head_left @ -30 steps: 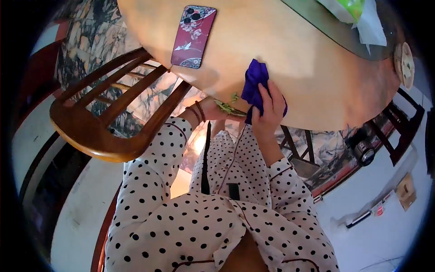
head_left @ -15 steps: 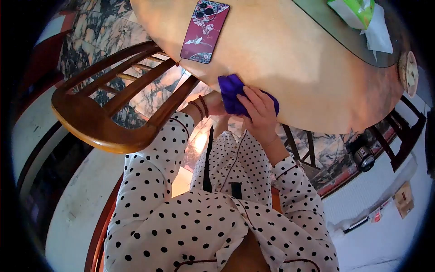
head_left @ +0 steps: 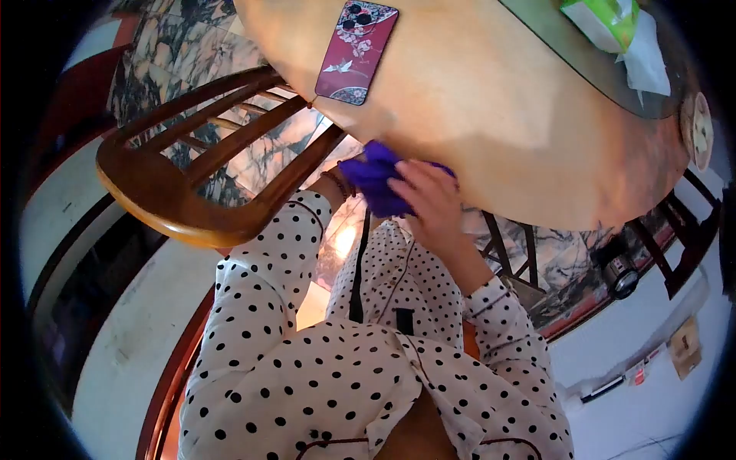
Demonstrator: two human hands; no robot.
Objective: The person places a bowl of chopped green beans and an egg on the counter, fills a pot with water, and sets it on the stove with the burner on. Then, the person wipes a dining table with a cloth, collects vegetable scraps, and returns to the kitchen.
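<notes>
A bunched purple cloth [head_left: 381, 184] hangs over the near edge of the round wooden table [head_left: 491, 153]. My right hand [head_left: 431, 201] is on the cloth's right part, thumb toward me and fingers curled over the fabric, slightly blurred. My left hand is hidden behind the cloth; only the wrist with a beaded bracelet [head_left: 334, 186] shows at its left side. Beyond the cloth, a phone in a dark red case [head_left: 357, 55] with flowers and a white bird lies face down on the tabletop.
A wooden chair [head_left: 180, 203] stands against the table at left. Farther right are a glass sheet [head_left: 560, 46], a green tissue pack [head_left: 606, 23] and a round woven item [head_left: 700, 132] at the table edge. Dark chairs [head_left: 675, 230] stand beyond the table on the right.
The purple cloth has come off the tabletop toward me and to the left, and is more crumpled. My right hand moved with it, and the cloth now covers my left hand.
</notes>
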